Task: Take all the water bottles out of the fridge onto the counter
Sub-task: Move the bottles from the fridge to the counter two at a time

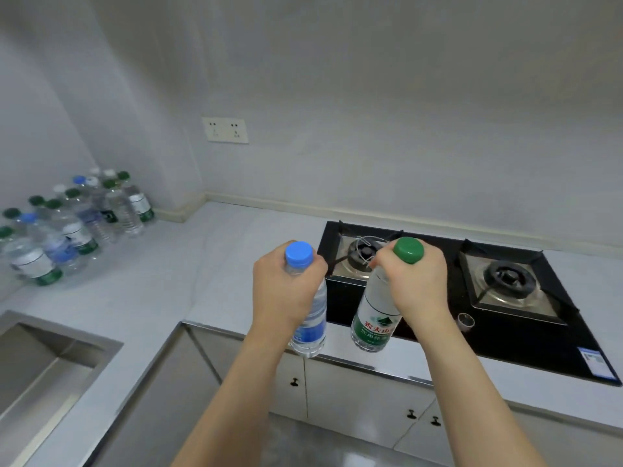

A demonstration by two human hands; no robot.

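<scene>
My left hand (286, 291) is curled round the neck and shoulder of a blue-cap bottle (308, 318), fingers wrapped just under the cap, bottle hanging upright below my fist. My right hand (416, 284) grips a green-cap bottle (374, 318) the same way, high up near the cap, body hanging down and tilted a little to the left. Both bottles are clear plastic with clear water inside; how full, I can't tell. Blue one has a blue and white label low on the body, green one a green and white label with red characters. The two are side by side, apart, held in the air in front of me over the front edge of the counter (175, 274), lower ends not resting on anything. Just behind the green one sits a black gas stove (448, 332) set into the counter, two burners, a small knob near my right wrist. Well off to the left, in the far corner of the counter, stands a cluster of water bottles (74, 224), all upright and packed close, mostly green caps, a few blue and white, clear water showing in them. Steel sink (43, 365) at lower left, basin contents not clear. Wall socket (225, 129) above the counter. Cabinet doors (354, 392) with small dark handles below the stove.
</scene>
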